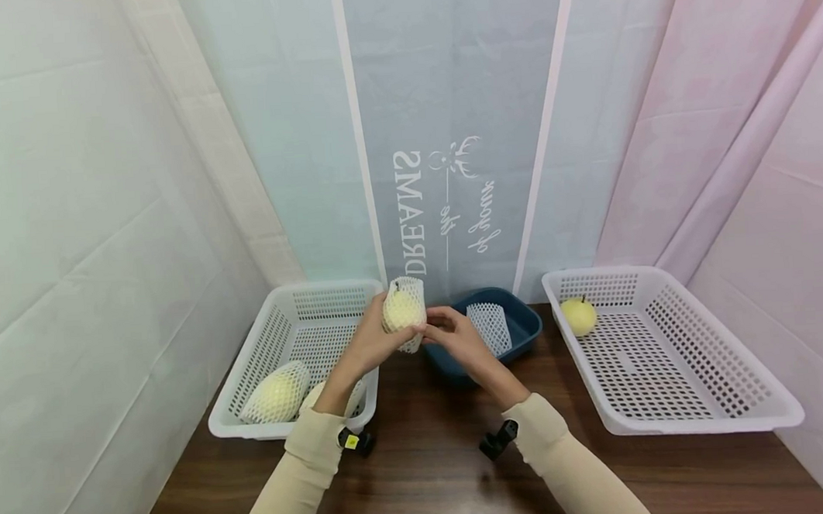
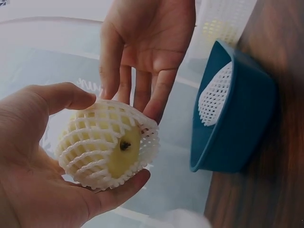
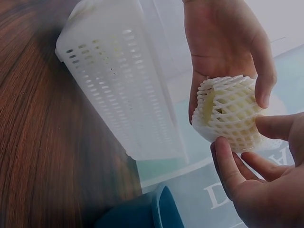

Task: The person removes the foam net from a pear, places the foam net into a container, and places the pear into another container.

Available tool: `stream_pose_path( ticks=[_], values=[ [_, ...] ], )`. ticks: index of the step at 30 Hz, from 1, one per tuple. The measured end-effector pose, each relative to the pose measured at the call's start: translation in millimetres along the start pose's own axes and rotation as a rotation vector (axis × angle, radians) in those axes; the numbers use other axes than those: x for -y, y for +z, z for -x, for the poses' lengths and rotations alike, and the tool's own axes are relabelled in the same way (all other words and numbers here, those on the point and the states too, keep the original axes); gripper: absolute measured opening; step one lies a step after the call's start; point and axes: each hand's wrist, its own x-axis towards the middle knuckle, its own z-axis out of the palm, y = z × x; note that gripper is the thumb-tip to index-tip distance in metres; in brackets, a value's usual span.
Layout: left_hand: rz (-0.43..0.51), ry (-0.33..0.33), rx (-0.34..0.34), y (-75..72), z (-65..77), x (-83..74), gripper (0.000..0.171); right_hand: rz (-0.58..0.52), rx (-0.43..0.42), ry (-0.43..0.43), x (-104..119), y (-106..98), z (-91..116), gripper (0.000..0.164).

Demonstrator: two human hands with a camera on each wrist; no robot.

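A pale yellow pear (image 1: 403, 310) in a white foam net (image 2: 90, 147) is held up above the table. My left hand (image 1: 377, 336) grips it from the left, thumb and fingers round its side. My right hand (image 1: 458, 338) meets it from the right, its thumb and fingertips pinching the net, as the right wrist view shows. Through the net's open end the stem and some bare skin show in the left wrist view. Behind my right hand, a blue basin (image 1: 524, 321) contains a white foam net (image 1: 488, 327).
At the left, a white perforated basket (image 1: 227, 410) holds netted pears (image 1: 277, 396), partly behind my left forearm. Another white basket (image 1: 700, 426) at the right has a bare yellow pear (image 1: 578, 316) in its far left corner. A curtain hangs behind the brown table (image 1: 422, 458).
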Motion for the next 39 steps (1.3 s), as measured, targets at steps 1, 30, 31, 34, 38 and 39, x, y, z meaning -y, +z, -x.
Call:
stream_pose_path(
  ticks=[1, 30, 31, 34, 38, 39],
  values=[
    [0.004, -0.002, -0.003, 1.0, 0.7, -0.1, 0.091, 0.002, -0.003, 0.001, 0, -1, 0, 0.047],
    [-0.028, 0.004, 0.005, 22.9, 17.2, -8.5, 0.090, 0.133, 0.010, 0.002, 9, -33, 34, 0.048],
    [-0.030, 0.008, 0.005, 23.9, 17.5, -8.6, 0.090, 0.138, 0.010, 0.000, 9, -34, 35, 0.049],
    [-0.031, 0.012, 0.005, 27.1, 18.4, -8.8, 0.090, 0.159, 0.016, -0.010, 9, -37, 38, 0.049],
    [-0.035, 0.016, -0.002, 32.3, 20.1, -8.7, 0.090, 0.169, 0.013, -0.008, 8, -41, 42, 0.049],
    [-0.032, 0.020, -0.004, 33.6, 20.6, -8.6, 0.089, 0.171, 0.010, -0.007, 8, -42, 43, 0.048]
  ],
)
